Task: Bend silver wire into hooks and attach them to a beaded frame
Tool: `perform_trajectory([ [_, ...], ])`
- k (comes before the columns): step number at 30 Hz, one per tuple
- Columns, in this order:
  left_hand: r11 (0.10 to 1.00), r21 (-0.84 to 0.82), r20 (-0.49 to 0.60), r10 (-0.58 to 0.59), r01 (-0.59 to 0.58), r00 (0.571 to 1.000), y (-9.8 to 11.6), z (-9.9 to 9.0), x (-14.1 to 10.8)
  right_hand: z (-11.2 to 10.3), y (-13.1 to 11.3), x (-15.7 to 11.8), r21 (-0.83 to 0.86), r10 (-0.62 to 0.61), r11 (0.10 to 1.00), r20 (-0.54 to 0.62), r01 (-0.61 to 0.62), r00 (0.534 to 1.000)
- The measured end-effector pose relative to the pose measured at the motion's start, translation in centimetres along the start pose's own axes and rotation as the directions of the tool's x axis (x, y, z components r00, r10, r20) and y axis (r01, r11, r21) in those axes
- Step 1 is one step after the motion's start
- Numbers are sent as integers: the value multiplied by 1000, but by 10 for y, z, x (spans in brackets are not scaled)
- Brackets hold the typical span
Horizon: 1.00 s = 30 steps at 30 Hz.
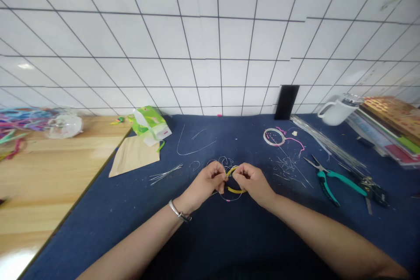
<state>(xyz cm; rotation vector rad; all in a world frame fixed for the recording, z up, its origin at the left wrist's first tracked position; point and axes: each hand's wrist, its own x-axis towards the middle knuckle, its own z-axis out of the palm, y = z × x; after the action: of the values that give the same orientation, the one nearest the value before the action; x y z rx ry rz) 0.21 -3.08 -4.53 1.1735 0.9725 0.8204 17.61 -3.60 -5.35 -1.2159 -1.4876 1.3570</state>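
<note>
My left hand [212, 177] and my right hand [253, 182] are both closed, fingertips pinched, close together above the dark blue mat. Between them is a yellow ring [235, 191], partly covered by the fingers of both hands. A thin silver wire [236, 199] curves below the ring from one hand to the other, with small pink beads [228, 201] on it. The fingers hide exactly where each hand grips ring and wire. Just beyond the fingertips lie looped silver wires [225, 161].
Pliers with teal handles [328, 174], a dark tool [376, 192] and a bundle of wires [328, 142] lie right. Nearby are a white ring with pink thread [274, 137] and wire scraps [287, 166]. Left are short wires [166, 174] and a green bag [149, 123]. A white mug [337, 110] stands back right.
</note>
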Motion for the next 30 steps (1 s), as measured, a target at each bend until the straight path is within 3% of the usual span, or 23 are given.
perform_trajectory([
  [5, 997, -78, 26, -27, 29, 999, 2, -1, 0, -3, -6, 0, 19, -7, 1000, 44, 6, 999],
  [15, 998, -67, 30, -12, 14, 999, -5, -6, 3, -4, 0, 5, 133, 48, 990, 56, -55, 997],
  [30, 993, -75, 20, -89, 90, 996, -6, -6, 5, -7, -2, 5, 111, 48, 992, 96, -58, 994],
])
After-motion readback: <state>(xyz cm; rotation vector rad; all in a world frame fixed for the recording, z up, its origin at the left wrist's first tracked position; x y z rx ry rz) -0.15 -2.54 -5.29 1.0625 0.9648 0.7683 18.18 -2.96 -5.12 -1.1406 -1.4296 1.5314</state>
